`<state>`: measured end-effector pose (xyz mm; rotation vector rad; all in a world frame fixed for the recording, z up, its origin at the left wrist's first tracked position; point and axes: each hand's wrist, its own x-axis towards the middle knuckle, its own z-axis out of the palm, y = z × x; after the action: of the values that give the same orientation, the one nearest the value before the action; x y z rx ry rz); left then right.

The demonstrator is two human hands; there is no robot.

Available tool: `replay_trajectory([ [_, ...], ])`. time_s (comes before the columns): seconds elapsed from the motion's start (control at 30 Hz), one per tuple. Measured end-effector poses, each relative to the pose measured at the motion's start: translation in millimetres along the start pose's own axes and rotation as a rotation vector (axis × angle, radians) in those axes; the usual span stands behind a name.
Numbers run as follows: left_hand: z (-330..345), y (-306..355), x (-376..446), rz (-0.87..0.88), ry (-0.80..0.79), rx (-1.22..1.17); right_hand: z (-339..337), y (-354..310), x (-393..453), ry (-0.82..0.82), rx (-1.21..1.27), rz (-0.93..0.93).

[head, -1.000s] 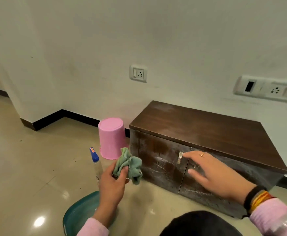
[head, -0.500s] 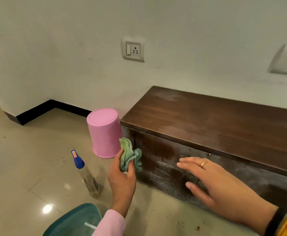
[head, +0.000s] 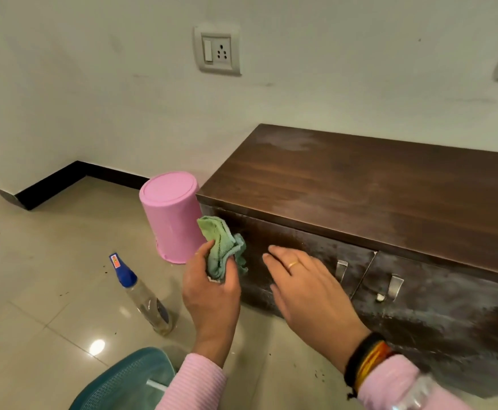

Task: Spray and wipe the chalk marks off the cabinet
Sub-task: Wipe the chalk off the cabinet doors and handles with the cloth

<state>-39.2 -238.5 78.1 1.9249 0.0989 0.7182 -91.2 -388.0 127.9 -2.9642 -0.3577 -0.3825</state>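
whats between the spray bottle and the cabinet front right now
In the head view, the left hand gripping the green cloth sits between the spray bottle and the cabinet front. Below it, only bare floor tile.

- Cabinet [head: 360,196]: low, dark brown wood, standing against the wall; whitish chalk marks [head: 437,318] smear its two doors.
- Green cloth [head: 219,247]: bunched, beside the cabinet's left front corner.
- Spray bottle [head: 144,294]: clear, blue-capped, upright on the floor.
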Motion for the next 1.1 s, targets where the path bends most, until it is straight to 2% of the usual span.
replay_trajectory([
  [0.1, 2.6, -8.5, 9.8, 0.110, -0.066, 0.192, 2.5, -5.4, 18.3, 0.037, -0.027, -0.025],
  [0.23, 22.0, -8.8, 16.7, 0.274, -0.100, 0.186, 9.9, -1.4, 26.0, 0.089, -0.057, -0.040],
  [0.37, 43.2, -11.7, 36.2, 0.223, 0.034, 0.113, 18.3, 0.9, 19.7, 0.085, -0.090, -0.047],
  [0.5, 42.1, -38.4, 27.5, -0.089, 0.048, 0.060, 21.6, 3.6, 7.7, 0.073, -0.110, -0.100],
  [0.53, 41.9, -43.4, 17.6, -0.093, -0.002, 0.055, 21.9, 5.3, 4.8, 0.062, -0.106, -0.106],
  [0.6, 41.2, -42.1, -2.2, 0.073, -0.121, 0.048, 20.8, 8.4, -1.3, 0.048, -0.096, -0.101],
  [0.67, 43.9, -29.4, 0.9, 0.193, -0.147, 0.024, 18.3, 10.9, -6.2, 0.056, -0.089, -0.088],
  [0.73, 44.8, -11.1, 25.4, 0.166, -0.055, -0.008, 18.1, 11.7, -11.2, 0.054, -0.096, -0.092],
  [0.83, 37.5, -3.8, 55.9, 0.031, 0.068, -0.038, 19.5, 11.6, -19.1, 0.041, -0.107, -0.099],
  [0.97, 33.7, -28.5, 35.2, -0.162, 0.010, -0.049, 17.7, 14.2, -24.1, 0.040, -0.111, -0.092],
  [1.03, 38.9, -29.5, 15.5, -0.105, -0.070, -0.019, 17.6, 16.9, -27.6, 0.027, -0.113, -0.089],
  [1.1, 40.8, -16.9, 8.8, 0.048, -0.133, -0.020, 17.7, 18.0, -31.9, 0.016, -0.112, -0.079],
])
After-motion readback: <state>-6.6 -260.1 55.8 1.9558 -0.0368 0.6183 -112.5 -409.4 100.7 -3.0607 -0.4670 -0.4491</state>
